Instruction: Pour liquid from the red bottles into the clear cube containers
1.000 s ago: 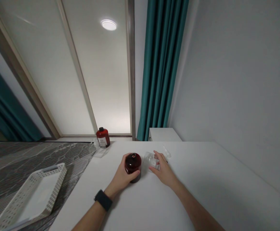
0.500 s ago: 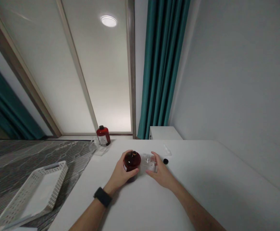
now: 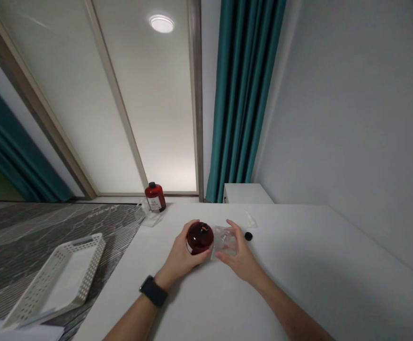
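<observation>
My left hand (image 3: 183, 251) is wrapped round a dark red-brown bottle (image 3: 199, 238) with no cap on its neck. The bottle leans toward the right, its neck turned to a clear plastic container (image 3: 224, 240). That container is in my right hand (image 3: 242, 255), gripped between thumb and fingers. Bottle and container are side by side over the white table; whether they touch is hard to tell. A black cap (image 3: 248, 236) lies just right of my right hand. Behind it rests a small clear plastic piece (image 3: 251, 219).
A second red-brown bottle (image 3: 155, 197), capped in black, stands at the table's far left corner beside clear plastic packaging (image 3: 152, 218). Left of the white table (image 3: 206, 303) is a white perforated basket (image 3: 94, 265). A white cabinet (image 3: 248, 193) stands beyond the far edge.
The bottle in my left hand has tilted further to the right, and the clear container has tipped slightly with it. The whole view has shifted a little.
</observation>
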Tool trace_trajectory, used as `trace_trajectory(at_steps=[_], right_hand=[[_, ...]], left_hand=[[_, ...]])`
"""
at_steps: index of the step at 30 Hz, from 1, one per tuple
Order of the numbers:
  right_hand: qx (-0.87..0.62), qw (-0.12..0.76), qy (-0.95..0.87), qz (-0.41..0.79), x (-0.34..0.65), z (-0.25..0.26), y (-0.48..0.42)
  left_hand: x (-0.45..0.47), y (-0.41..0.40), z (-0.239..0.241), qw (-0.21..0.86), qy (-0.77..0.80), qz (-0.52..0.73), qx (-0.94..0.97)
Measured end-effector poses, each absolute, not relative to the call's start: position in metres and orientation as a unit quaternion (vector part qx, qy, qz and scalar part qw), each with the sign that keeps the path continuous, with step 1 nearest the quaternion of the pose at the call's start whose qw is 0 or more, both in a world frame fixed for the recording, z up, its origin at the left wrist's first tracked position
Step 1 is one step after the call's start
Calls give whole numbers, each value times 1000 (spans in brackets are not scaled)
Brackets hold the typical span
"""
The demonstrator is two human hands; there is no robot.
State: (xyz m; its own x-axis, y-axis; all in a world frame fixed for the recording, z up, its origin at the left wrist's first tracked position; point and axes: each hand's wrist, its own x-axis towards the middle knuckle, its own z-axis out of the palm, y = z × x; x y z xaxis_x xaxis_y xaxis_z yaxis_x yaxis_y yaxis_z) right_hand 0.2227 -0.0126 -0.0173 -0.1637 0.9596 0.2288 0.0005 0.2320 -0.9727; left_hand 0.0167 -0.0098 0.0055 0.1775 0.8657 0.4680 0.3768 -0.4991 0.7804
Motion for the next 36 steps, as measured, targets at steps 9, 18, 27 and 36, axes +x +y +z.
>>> trace_trajectory(at_steps=[9, 18, 27, 36], right_hand=[[-450, 437, -681, 377, 234, -12, -11], [-429, 395, -732, 352, 236, -9, -12], [-427, 383, -740, 352, 232, 2, -20], [-431, 406, -734, 334, 228, 2, -26]], left_hand=[[8, -10, 9, 97, 435, 408, 797], [4, -11, 26, 86, 408, 308, 855], [-8, -9, 51, 48, 403, 246, 880], [-12, -7, 70, 2, 390, 194, 900]])
